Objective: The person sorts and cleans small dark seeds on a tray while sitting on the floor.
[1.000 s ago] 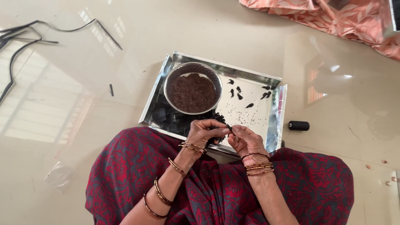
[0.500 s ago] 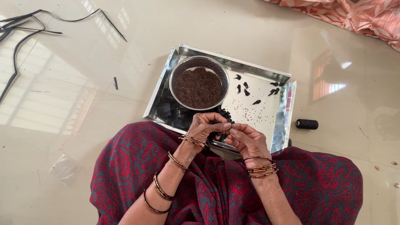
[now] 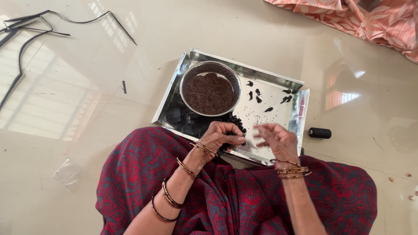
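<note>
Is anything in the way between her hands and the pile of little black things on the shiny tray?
Nothing visible is. The left hand already rests on the dark pile at the tray's near edge, and the right hand hovers just beside it.

Bright daylight throws window glare across the glossy floor; sharp focus, soft shadows.

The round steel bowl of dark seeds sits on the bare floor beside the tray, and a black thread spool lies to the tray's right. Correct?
Not quite. The bowl sits inside the tray, at its left end, as the head view shows. The spool does lie on the floor to the tray's right.
</note>
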